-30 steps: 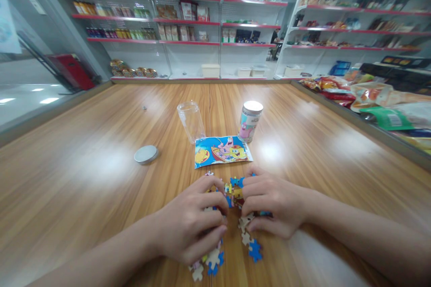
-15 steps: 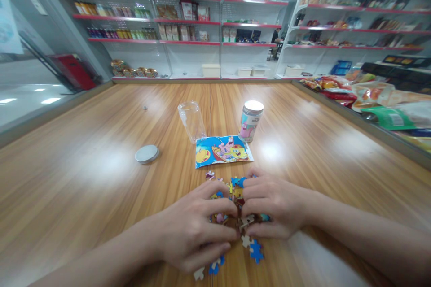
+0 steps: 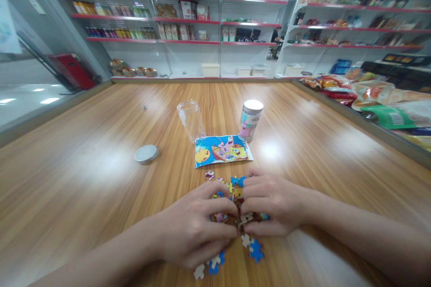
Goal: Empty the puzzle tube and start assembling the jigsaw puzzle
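Loose jigsaw pieces [image 3: 237, 193] in blue, yellow, brown and pink lie in a small heap on the wooden table. My left hand [image 3: 198, 222] curls over the heap's left side, its fingertips bent inward and its thumb mostly hidden beneath. From the other side my right hand [image 3: 271, 206] bends its fingers around a brownish puzzle piece [image 3: 245, 219]. The fingertips of both hands nearly meet at this piece. What lies under the left fingers is largely covered. A blue piece [image 3: 256, 251] and a pale piece [image 3: 199, 271] rest nearer to me.
Behind the heap lies a cartoon picture sheet [image 3: 224, 150]. Beyond it stand a clear, lidless jar [image 3: 191, 121] and a lidded jar [image 3: 251, 121] with a printed label. A silver lid [image 3: 146, 154] lies to the left. Packaged goods [image 3: 387, 98] border the table at right.
My left thumb has drawn in under the fingers, baring more of the pieces near the front. Otherwise the hands and the pieces stay almost where they were.
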